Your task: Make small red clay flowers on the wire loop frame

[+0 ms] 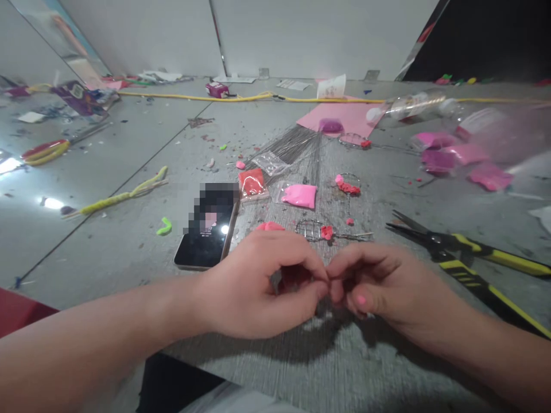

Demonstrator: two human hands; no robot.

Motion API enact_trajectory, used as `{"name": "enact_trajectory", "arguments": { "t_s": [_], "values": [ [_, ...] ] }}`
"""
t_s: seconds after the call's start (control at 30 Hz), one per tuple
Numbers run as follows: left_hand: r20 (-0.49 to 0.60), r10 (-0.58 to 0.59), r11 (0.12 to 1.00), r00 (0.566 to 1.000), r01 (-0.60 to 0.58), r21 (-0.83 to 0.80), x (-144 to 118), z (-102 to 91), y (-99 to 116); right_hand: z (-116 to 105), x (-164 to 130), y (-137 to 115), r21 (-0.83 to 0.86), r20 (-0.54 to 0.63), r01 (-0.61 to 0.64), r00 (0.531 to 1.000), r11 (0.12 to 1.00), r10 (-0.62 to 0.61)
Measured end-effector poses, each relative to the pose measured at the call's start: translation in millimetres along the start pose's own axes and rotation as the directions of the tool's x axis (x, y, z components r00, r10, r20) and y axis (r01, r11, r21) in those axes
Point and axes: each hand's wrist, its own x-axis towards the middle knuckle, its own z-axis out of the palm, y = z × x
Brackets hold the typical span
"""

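My left hand [269, 281] is closed in a pinch, thumb and forefinger tips together; whatever lies between them is too small or hidden to make out. Its fingertips meet those of my right hand [383, 281], whose fingers are curled inward. A small pink spot [362, 299], like a bit of clay, shows on the right thumb. Just beyond the hands lies a bent-wire frame [312, 230] with a red clay piece [327, 232] on it. A pink-red lump [270, 226] shows partly behind my left hand.
A phone [206, 229] lies left of the hands, black-and-yellow pliers [443, 244] to the right. Farther back are a red clay packet [252, 182], a pink clay packet [299, 195], another wire piece with red clay [348, 187], loose wires [297, 143] and a plastic bottle [415, 106].
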Motion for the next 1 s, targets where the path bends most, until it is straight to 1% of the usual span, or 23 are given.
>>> {"name": "enact_trajectory", "arguments": {
  "t_s": [0.07, 0.13, 0.2, 0.3, 0.43, 0.53, 0.67, 0.83, 0.9, 1.0],
  "values": [
    [0.116, 0.069, 0.994, 0.991, -0.078, 0.074, 0.5, -5.6, -6.3, -5.3, 1.6, 2.6, -0.003, 0.002, 0.008, 1.0, 1.0, -0.008],
    [0.241, 0.099, 0.975, 0.965, -0.143, 0.171, 0.5, -11.7, -14.0, -10.3, 2.5, 4.9, -0.026, -0.018, 0.012, 1.0, 1.0, -0.012],
    [0.325, 0.075, 0.951, 0.943, -0.165, 0.26, 0.1, -16.7, -21.2, -14.0, 2.7, 6.7, -0.042, -0.035, 0.012, 0.999, 0.999, -0.013],
    [0.387, 0.031, 0.921, 0.921, -0.177, 0.347, -0.1, -19.8, -28.3, -16.1, 2.1, 8.2, -0.045, -0.035, 0.01, 0.999, 0.999, -0.011],
    [0.43, 0.04, 0.88, 0.902, -0.236, 0.413, 0.6, -15.9, -31.4, -15.2, 0.6, 9.5, -0.058, -0.054, 0.005, 0.999, 0.998, -0.008],
    [0.424, 0.053, 0.864, 0.904, -0.255, 0.434, 1.4, -12.2, -32.6, -15.1, -0.8, 10.9, -0.086, -0.088, 0.004, 0.996, 0.996, -0.011],
    [0.418, 0.03, 0.872, 0.908, -0.229, 0.433, 3.5, -11.8, -33.3, -16.4, -2.0, 12.5, -0.104, -0.09, 0.011, 0.996, 0.995, -0.021],
    [0.452, -0.037, 0.87, 0.891, -0.194, 0.453, 4.6, -11.7, -29.1, -16.0, -1.9, 12.9, -0.11, -0.058, 0.017, 0.998, 0.994, -0.023],
    [0.448, -0.055, 0.863, 0.892, -0.183, 0.471, 3.7, -9.5, -26.8, -15.6, -2.5, 13.0, -0.12, -0.057, 0.014, 0.998, 0.993, -0.021],
    [0.431, -0.039, 0.863, 0.901, -0.187, 0.47, 1.5, -6.5, -24.6, -16.2, -4.0, 12.9, -0.133, -0.071, 0.002, 0.997, 0.991, -0.012]
  ]
}}
